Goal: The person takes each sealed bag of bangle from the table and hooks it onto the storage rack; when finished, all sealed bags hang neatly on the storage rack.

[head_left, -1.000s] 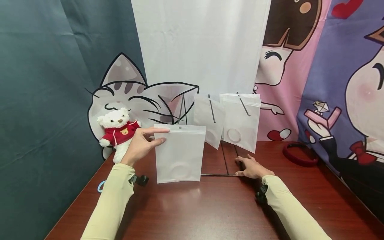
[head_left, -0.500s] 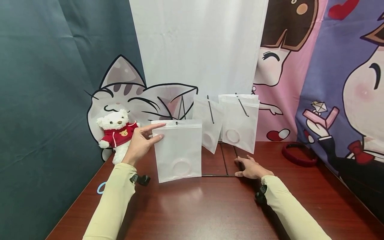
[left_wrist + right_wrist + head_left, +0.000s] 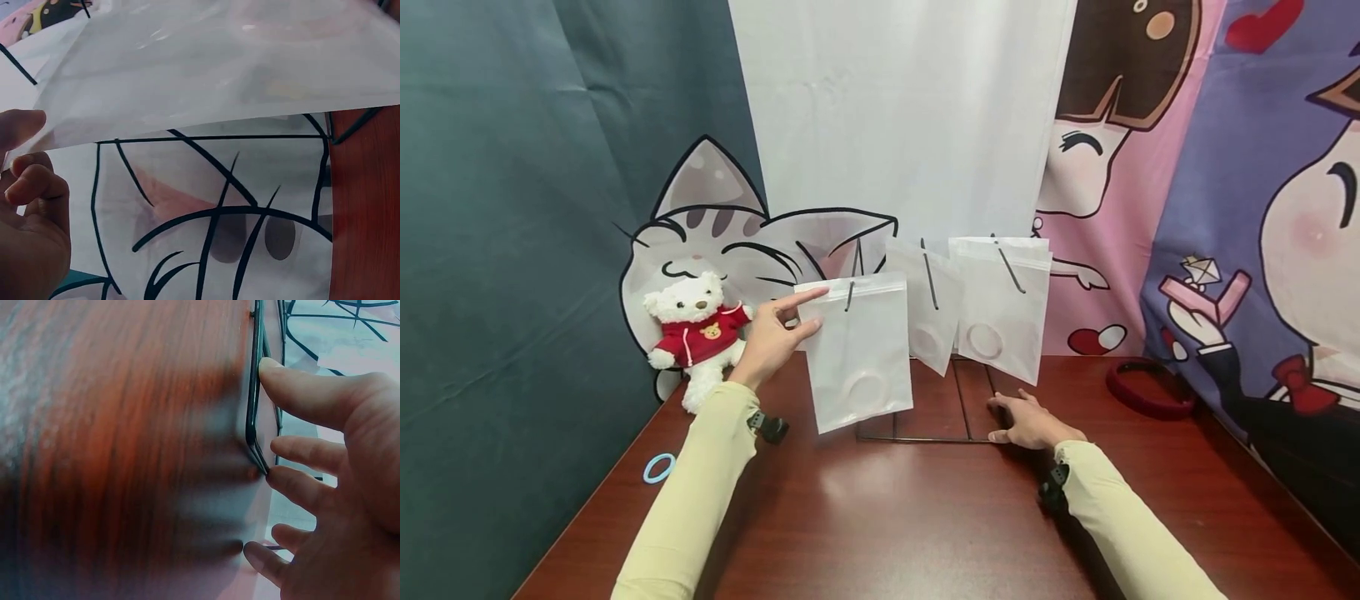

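My left hand (image 3: 777,335) pinches a white zip bag (image 3: 857,350) by its upper left edge. A ring-shaped item (image 3: 867,390) shows faintly through the lower part. The tip of a black hook (image 3: 850,297) sticks out through the hole at the bag's top. In the left wrist view the bag (image 3: 206,81) slants across, thumb on one face and curled fingers behind. My right hand (image 3: 1028,419) rests at the front right corner of the black wire rack (image 3: 936,440). In the right wrist view its thumb touches the rack's rod (image 3: 254,381), with the fingers fairly straight.
Further right, more white bags (image 3: 1006,308) hang on two other hooks. A white teddy bear (image 3: 696,333) in a red hoodie sits at the back left. A light blue ring (image 3: 659,468) lies near the left table edge, a dark red headband (image 3: 1150,387) at the right.
My left hand has moved the bag up and away from me, and the hook now pokes out through its hole. The right hand has stayed on the rack's corner.
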{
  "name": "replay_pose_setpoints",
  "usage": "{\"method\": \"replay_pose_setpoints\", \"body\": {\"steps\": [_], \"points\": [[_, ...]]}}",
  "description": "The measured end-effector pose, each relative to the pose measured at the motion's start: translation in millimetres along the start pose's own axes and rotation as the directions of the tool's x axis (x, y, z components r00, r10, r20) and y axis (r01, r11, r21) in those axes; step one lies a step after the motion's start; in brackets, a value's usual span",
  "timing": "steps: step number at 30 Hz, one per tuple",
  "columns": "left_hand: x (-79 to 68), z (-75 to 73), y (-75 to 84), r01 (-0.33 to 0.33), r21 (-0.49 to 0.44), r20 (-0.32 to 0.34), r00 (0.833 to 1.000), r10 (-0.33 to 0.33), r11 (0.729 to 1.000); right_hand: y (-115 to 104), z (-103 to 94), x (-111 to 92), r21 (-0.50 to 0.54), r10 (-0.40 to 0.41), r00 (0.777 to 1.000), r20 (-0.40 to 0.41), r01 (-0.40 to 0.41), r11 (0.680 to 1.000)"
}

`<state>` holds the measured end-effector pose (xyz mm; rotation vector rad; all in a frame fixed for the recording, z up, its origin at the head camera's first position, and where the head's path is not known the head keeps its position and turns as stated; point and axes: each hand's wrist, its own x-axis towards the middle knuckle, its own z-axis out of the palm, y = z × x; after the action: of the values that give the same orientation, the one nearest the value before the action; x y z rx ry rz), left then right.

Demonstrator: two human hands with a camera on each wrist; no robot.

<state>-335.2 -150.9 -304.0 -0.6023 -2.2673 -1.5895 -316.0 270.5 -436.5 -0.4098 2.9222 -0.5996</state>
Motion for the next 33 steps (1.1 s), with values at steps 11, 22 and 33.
{"method": "replay_pose_setpoints", "body": {"steps": [11, 22, 33], "points": [[24.6, 1.3, -4.9, -0.024, 0.113, -0.003, 1.000, 0.025, 0.993, -1, 0.8, 0, 0.010, -0.007, 1.000, -0.012, 0.007, 1.000], [44.6, 0.8, -9.9, 0.040, 0.240, 0.056, 0.997, -0.055, 0.970, 0, 0.5, 0, 0.012, 0.011, 1.000, 0.002, -0.011, 1.000], [9.1, 5.4, -56.4, 0.118, 0.271, 0.144, 0.976, -0.161, 0.955, -8, -1.8, -6, -0.052, -0.005, 0.998, -0.065, 0.002, 0.999]]}}
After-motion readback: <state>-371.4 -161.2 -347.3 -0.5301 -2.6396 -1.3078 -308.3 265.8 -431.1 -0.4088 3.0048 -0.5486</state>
